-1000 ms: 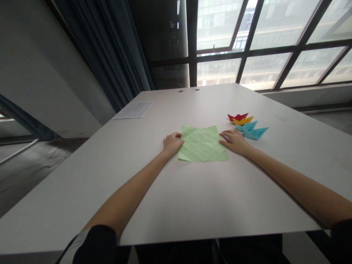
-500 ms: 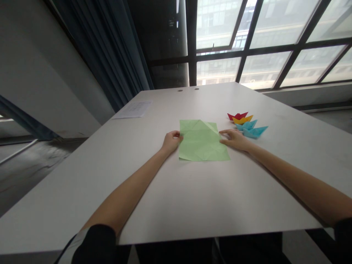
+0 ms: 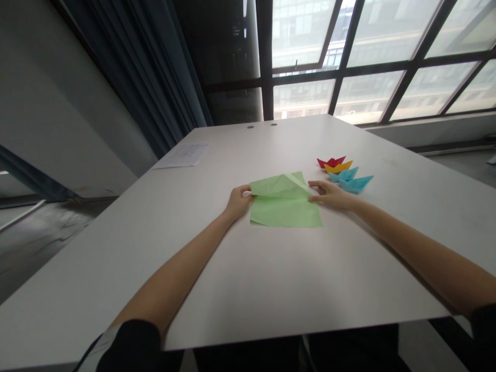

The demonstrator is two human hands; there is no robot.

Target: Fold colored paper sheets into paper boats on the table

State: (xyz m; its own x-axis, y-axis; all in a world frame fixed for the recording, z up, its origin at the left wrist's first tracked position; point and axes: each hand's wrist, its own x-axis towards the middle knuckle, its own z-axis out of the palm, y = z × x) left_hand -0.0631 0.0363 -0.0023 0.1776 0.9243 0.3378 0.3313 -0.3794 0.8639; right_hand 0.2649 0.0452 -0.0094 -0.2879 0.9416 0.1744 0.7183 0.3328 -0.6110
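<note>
Curtain: dark blue curtain [image 3: 151, 67], hanging in folds beyond the far left of the white table [image 3: 217, 289].
Printed sheet: printed sheet [image 3: 185, 155] lying flat near the table's left edge; print too small to read.
Left hand: left hand [image 3: 237, 201] at the green paper's left edge, thumb and forefinger closed on it in a pinch.
Green paper: green paper [image 3: 285, 207] on the table between the hands, creased across; near part low, far part raised and uneven, a pale fold towards its far right corner.
Right hand: right hand [image 3: 332, 196] at the paper's right edge, thumb and forefinger clearly parted, thumb tip at the edge; whether it grips, I cannot tell.
Folded boats: beyond the right hand, a slanting row, far to near: red boat [image 3: 331, 164], yellow boat [image 3: 338, 168], far blue boat [image 3: 343, 175], near blue boat [image 3: 356, 185].
Window: dark-framed window [image 3: 377, 39] behind the table, daylight entering.
</note>
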